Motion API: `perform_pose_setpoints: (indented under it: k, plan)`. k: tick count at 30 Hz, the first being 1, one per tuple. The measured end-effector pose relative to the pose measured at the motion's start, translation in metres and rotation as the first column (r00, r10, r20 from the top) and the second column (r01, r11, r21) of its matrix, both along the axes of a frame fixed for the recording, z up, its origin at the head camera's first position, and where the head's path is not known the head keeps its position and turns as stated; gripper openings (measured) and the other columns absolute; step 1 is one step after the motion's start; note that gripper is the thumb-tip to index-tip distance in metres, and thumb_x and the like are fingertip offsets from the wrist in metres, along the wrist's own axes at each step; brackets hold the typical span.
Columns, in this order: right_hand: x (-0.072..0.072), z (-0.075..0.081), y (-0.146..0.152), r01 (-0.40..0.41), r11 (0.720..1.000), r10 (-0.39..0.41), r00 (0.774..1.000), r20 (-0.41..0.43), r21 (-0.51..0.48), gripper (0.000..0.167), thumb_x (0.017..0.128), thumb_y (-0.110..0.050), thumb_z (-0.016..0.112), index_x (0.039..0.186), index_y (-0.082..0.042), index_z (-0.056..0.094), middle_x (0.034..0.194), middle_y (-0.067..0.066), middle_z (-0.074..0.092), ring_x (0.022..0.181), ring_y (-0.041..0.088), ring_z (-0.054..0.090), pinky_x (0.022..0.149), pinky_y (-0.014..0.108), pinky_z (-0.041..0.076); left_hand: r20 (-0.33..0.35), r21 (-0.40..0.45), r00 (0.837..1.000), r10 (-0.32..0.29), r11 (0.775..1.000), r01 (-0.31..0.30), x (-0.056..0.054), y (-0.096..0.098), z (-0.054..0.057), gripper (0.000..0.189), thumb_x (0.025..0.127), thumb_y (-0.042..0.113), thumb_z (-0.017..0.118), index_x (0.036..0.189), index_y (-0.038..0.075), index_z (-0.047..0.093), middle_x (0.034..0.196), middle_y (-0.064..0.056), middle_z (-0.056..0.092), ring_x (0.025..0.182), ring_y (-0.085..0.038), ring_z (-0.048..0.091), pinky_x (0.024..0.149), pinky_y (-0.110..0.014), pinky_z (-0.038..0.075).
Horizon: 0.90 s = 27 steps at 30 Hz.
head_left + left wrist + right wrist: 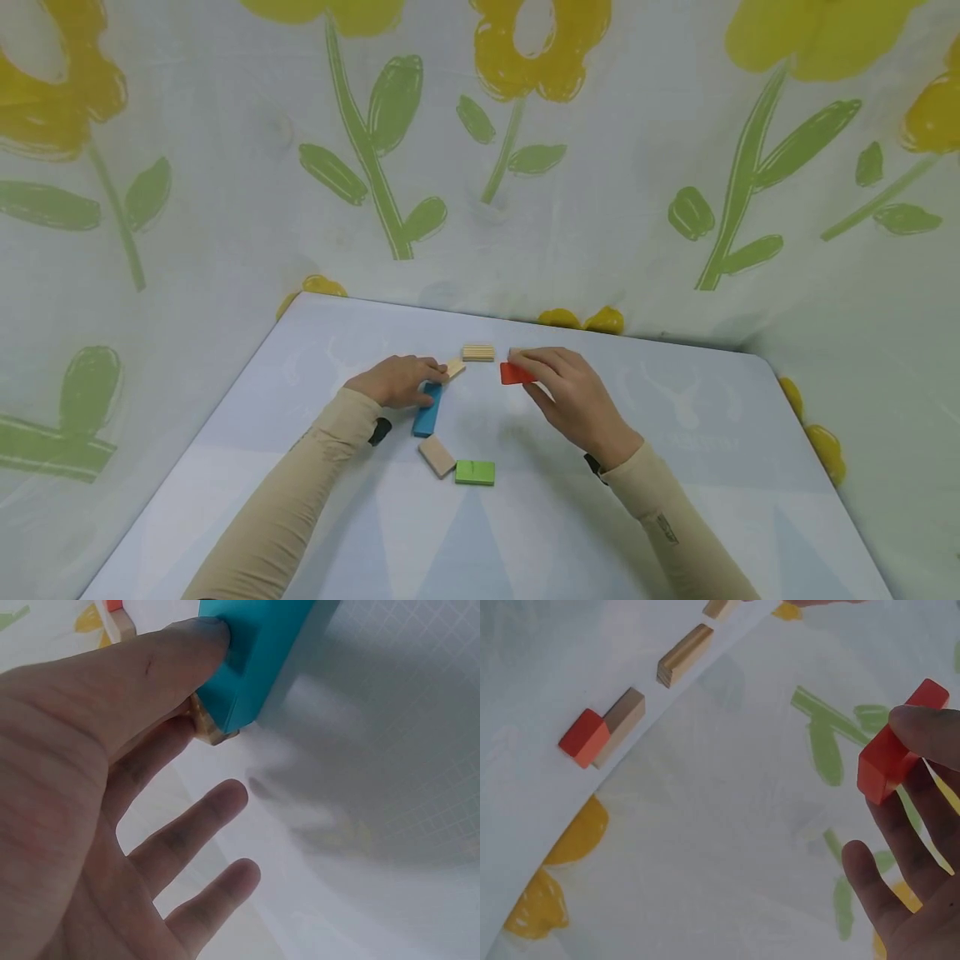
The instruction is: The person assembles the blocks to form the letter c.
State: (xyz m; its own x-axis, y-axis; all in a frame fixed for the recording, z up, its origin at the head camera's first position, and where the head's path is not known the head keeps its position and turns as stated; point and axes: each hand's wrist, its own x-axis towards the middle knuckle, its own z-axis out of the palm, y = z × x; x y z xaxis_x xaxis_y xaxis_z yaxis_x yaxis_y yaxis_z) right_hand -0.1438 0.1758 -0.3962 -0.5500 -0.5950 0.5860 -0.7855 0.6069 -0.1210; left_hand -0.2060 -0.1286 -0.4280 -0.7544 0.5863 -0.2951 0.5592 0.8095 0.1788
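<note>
My left hand lies over the far end of a blue block. Its thumb presses the blue block while the index finger touches a small wooden block against that end; the other fingers are spread. On the right, my right hand pinches a red block between thumb and fingers, raised over the table. A second red block rests beside a plain wooden block in the right wrist view. Between the hands, at the back, sits a ridged wooden block.
Nearer me, a plain wooden block lies at a slant with its corner by a green block. The blocks form a curved line on the pale table. Flower-patterned fabric rises behind the table's far edge.
</note>
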Motion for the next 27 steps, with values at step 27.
perform_pose_setpoints:
  k: [27]
  plan:
    - [0.024,-0.037,0.024,0.018,0.998,-0.022,0.997,0.078,0.06,0.056,0.077,-0.004,0.088,0.128,-0.014,0.068,0.124,0.003,0.066,0.114,0.022,0.062,0.094,0.041,0.057,0.002,0.018,1.0,0.004,1.0,-0.004,0.002,0.0,0.001,0.049,0.096,0.026,0.073,0.142,0.015,0.061,0.152,-0.005,0.05,0.136,-0.032,0.049,0.111,-0.05,0.043]
